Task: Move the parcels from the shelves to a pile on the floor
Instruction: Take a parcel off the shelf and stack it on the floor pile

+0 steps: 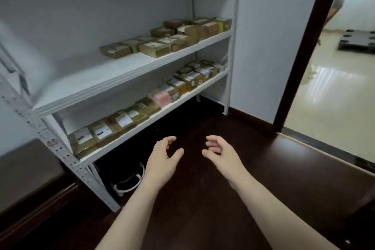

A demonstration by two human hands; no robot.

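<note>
A white shelving unit (129, 79) stands along the left wall. Its upper shelf carries several brown cardboard parcels (162, 42) toward the right end. The lower shelf (142, 126) holds a long row of brown labelled parcels (119, 121) and one pink parcel (162, 97). My left hand (164, 155) and my right hand (220, 153) hover side by side over the dark wooden floor (203, 209), in front of the lower shelf. Both have loosely curled fingers and hold nothing.
A white cable coil (129, 182) lies under the shelf. A dark door frame (304, 50) at the right opens onto a glossy pale floor with a grey pallet (359, 43). A person (336, 4) stands beyond the doorway.
</note>
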